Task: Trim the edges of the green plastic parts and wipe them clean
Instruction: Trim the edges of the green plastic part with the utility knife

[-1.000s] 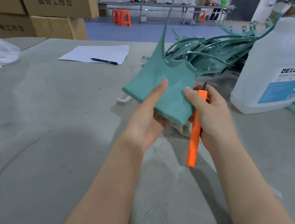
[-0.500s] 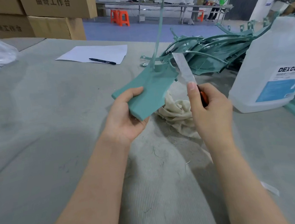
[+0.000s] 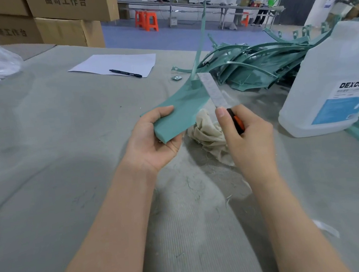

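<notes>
My left hand [image 3: 152,142] grips the near end of a green plastic part [image 3: 179,111], a flat curved panel with a thin strip rising from its far end. My right hand [image 3: 247,138] holds an orange utility knife [image 3: 236,121], thumb along its top. The long blade [image 3: 213,90] points up and away and lies against the part's right edge. A crumpled beige cloth [image 3: 208,132] lies on the table between and below my hands.
A pile of green plastic parts [image 3: 258,66] lies at the back right. A large clear DEXCON jug [image 3: 334,87] stands at the right. Paper [image 3: 116,64] with a black pen [image 3: 125,73] lies farther back. Cardboard boxes [image 3: 66,19] stand at the back left. Shavings litter the grey table [image 3: 52,150].
The part came down from upright to a flatter tilt in my left hand. My right hand turned the knife so the blade points up against the part's right edge.
</notes>
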### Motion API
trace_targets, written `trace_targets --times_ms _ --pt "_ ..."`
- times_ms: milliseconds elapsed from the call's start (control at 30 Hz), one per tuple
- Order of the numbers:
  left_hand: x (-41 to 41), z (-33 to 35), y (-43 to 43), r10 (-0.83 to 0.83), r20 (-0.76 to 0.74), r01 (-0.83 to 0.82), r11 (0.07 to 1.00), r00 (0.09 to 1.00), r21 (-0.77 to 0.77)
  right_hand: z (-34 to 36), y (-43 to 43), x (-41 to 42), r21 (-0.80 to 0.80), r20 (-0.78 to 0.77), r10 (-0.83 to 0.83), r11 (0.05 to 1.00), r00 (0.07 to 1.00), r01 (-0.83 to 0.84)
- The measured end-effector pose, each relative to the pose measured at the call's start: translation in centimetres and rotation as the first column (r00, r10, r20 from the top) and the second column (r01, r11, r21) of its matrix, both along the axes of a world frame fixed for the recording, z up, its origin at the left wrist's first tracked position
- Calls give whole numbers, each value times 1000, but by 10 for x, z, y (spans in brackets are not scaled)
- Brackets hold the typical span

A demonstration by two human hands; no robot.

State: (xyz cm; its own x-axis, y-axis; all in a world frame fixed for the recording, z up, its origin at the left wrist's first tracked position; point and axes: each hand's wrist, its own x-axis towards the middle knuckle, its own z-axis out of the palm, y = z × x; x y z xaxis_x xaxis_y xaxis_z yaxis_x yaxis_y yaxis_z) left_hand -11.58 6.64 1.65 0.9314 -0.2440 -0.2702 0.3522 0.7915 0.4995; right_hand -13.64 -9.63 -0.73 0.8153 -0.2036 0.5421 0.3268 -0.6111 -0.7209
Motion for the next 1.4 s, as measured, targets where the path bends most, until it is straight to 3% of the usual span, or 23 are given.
trace_targets --times_ms 333,700,867,1000,1167,1267,1400 --pt "1 -2 2 65 -14 -66 998 998 -22 -3 5 -1 -14 -47 172 985 984 -173" --pt "5 -3 4 70 -9 -70 996 998 -58 3 15 -8 52 -108 416 910 903 -412" --pt "6 -6 7 73 -23 -76 981 997 -179 1 26 -12 -81 -140 506 851 851 -519" --pt "5 -3 6 109 -3 -109 984 994 -141 3 25 -13 44 -78 489 872 869 -487" --pt "6 -4 6 91 -28 -93 993 995 -77 3 16 -7 191 13 194 962 981 -193" --pt "5 -4 5 78 -16 -79 996 997 -49 3 9 -2 215 19 67 974 998 -70" --pt "4 -2 4 81 -19 -82 994 997 -65 2 10 -3 180 4 55 982 998 -55"
